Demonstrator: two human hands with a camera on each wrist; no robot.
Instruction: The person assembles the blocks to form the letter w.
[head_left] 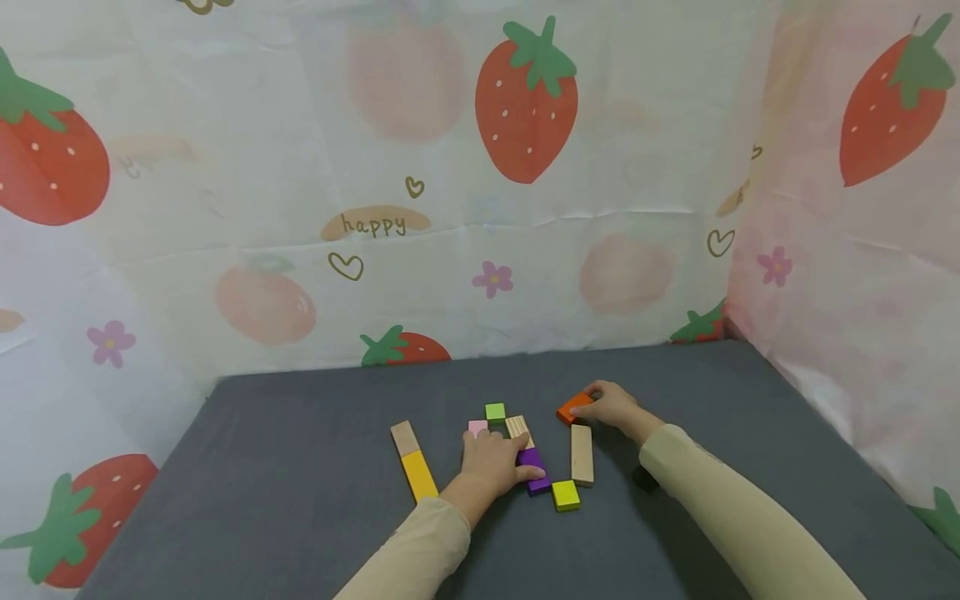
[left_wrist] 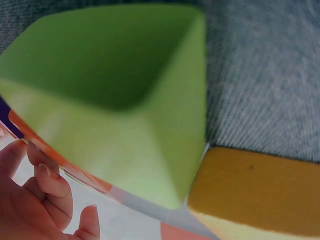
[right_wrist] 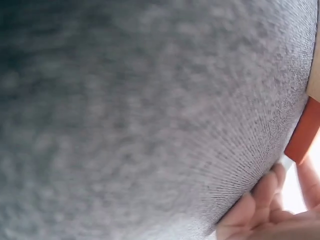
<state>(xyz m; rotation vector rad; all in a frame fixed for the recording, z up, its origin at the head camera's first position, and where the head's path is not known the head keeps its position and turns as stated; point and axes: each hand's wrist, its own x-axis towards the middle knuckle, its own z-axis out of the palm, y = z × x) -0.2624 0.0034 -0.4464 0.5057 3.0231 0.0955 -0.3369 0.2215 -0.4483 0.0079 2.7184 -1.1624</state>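
Observation:
My left hand (head_left: 487, 462) is over the block layout, its thumb across the purple block (head_left: 537, 485) and its index finger at the striped wooden block (head_left: 516, 427). A pink block (head_left: 477, 427) is partly covered by that hand. To the right, my right hand (head_left: 617, 410) pinches an orange block (head_left: 573, 407) between thumb and fingers, at the far end of a plain wooden block (head_left: 582, 456). In the right wrist view the thumb and fingertips are at the end of the orange block (right_wrist: 303, 131). A large green block (left_wrist: 105, 100) fills much of the left wrist view.
A yellow-green block (head_left: 566, 496) sits at the near end, between the purple and plain wooden blocks. A light green block (head_left: 495, 412) lies farther back. Left of the hands, a tan block (head_left: 405, 437) meets a yellow-orange one (head_left: 419, 476). Patterned cloth (head_left: 450, 308) stands behind the grey tabletop (head_left: 300, 467).

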